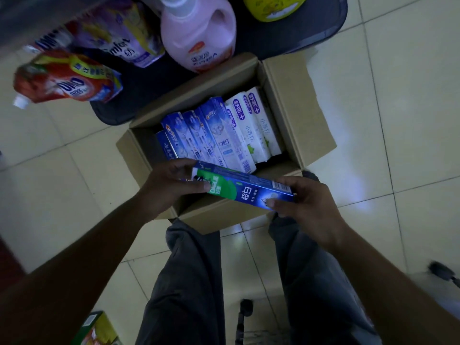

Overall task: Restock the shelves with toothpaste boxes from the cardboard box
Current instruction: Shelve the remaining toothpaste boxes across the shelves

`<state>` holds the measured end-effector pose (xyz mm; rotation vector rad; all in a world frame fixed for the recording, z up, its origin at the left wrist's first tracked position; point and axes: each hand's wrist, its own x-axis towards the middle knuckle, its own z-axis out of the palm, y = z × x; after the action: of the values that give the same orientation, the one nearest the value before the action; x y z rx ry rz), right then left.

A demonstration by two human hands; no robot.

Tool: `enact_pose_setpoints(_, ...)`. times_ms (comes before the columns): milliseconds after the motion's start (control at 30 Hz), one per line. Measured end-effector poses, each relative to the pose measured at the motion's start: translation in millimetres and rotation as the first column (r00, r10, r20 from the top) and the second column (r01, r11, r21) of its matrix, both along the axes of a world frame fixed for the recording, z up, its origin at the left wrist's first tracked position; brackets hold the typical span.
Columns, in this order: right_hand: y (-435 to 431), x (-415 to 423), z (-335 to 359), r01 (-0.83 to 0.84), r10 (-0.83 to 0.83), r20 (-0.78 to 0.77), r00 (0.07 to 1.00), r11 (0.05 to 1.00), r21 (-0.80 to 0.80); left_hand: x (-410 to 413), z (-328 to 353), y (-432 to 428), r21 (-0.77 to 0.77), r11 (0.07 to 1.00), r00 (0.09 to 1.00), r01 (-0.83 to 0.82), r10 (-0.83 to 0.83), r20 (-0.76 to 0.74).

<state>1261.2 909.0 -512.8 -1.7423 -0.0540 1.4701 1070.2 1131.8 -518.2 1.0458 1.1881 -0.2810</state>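
I see my left hand [171, 181] and right hand [308, 207] each gripping one end of a blue-and-green Darlie toothpaste box [245, 189], held over the near edge of the open cardboard box [288, 103]. More toothpaste boxes [224, 135] stand inside it.

On the floor [398, 108], before the shelf [149, 78] bearing a bottle [199, 33], sits the cardboard box [296, 113] with toothpaste boxes [219, 135] inside; the held toothpaste box [246, 189] hangs over its near edge.
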Motion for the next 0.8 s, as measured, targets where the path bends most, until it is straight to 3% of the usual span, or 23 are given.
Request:
enact_pose_setpoints(67,-7,-2,-3,0.052,-0.052,-0.004,0.999,0.998,-0.021,9,-18,4,0.051,0.996,0.995,-0.076,0.079,-0.060)
enact_pose_setpoints(133,-14,-3,-7,0.089,-0.085,0.044,0.995,0.993,-0.080,13,-44,13,0.242,0.949,0.950,-0.202,0.250,-0.188)
enact_pose_setpoints(200,-23,-3,-11,0.130,-0.119,0.087,0.989,0.982,-0.135,11,-73,20,0.440,0.871,0.867,-0.219,0.380,-0.322)
enact_pose_setpoints(300,-34,0,-14,0.206,-0.192,0.097,0.977,0.964,-0.171,5,-108,8,0.388,0.895,0.775,-0.219,0.401,-0.489)
enact_pose_setpoints(433,-44,0,-17,0.197,-0.181,0.109,0.977,0.967,-0.163,6,-134,-18,0.357,0.931,0.769,-0.071,0.279,-0.575)
enact_pose_setpoints(633,-32,-2,0,0.235,-0.227,0.074,0.971,0.963,-0.131,0,-100,-47,0.492,0.866,0.795,-0.092,0.361,-0.488)
enact_pose_setpoints(800,-1,3,49,0.287,-0.287,0.017,0.958,0.957,-0.050,-16,-14,-43,0.487,0.821,0.872,-0.297,0.442,-0.212)
